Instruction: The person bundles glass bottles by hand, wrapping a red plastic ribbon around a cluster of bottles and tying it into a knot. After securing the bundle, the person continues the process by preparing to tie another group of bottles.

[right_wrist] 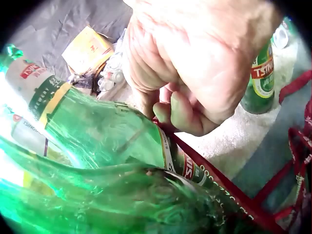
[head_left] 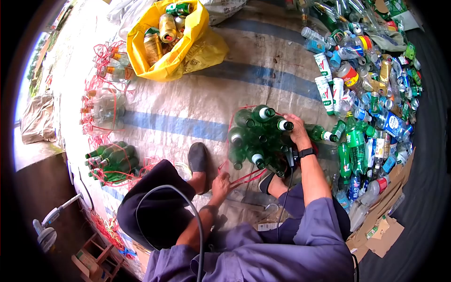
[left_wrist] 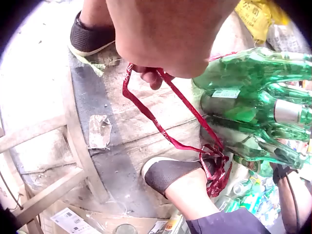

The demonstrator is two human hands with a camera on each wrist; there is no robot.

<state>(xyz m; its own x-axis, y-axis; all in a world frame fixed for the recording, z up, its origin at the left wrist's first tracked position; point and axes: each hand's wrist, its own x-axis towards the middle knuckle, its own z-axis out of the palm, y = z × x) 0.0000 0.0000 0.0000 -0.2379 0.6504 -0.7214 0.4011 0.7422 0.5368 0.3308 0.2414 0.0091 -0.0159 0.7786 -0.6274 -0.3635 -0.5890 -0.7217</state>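
Observation:
A cluster of green glass bottles (head_left: 257, 136) stands between the feet with red strap around it. My left hand (head_left: 221, 184) grips the red strap (left_wrist: 187, 109) at the cluster's near left side; in the left wrist view the strap runs from the curled fingers to a tangle beside the shoe. At the cluster's right edge is my right hand (head_left: 297, 129). In the right wrist view its curled fingers (right_wrist: 187, 114) pinch the strap (right_wrist: 209, 170) against the side of a green bottle (right_wrist: 107, 129).
A single green bottle (head_left: 321, 133) lies right of the cluster. Beyond are piled plastic bottles (head_left: 357, 136). A yellow bag (head_left: 202, 51) of cans stands at the upper left, with tied bottle bundles (head_left: 110, 162) at the left. A wooden frame (left_wrist: 78, 141) lies near the feet.

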